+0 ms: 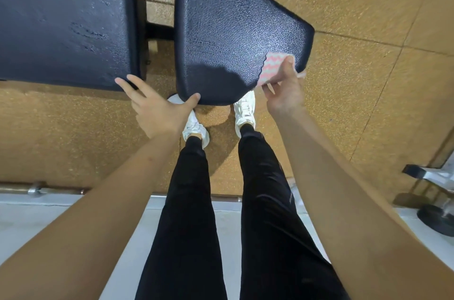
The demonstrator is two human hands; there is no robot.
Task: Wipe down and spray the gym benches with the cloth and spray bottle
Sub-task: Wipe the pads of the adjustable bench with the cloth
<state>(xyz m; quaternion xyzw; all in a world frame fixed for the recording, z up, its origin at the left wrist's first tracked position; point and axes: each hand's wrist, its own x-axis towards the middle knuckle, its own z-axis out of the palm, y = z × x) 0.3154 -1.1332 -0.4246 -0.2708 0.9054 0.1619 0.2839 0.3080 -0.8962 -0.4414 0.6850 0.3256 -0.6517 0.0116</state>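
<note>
A black padded bench seat (233,24) fills the upper middle, its surface wet and beaded. A second, larger black bench pad (63,19) lies to its left. My right hand (285,93) pinches a folded pink and white zigzag cloth (272,66) against the seat's near right edge. My left hand (159,108) is spread, with fingers on the near corner of the larger pad and the thumb touching the seat's near edge. No spray bottle is in view.
My legs in black trousers and white shoes (243,110) stand right at the seat's near end. The floor (356,83) is tan and speckled. A metal bar (39,189) lies at the left, and a machine foot (437,216) at the right.
</note>
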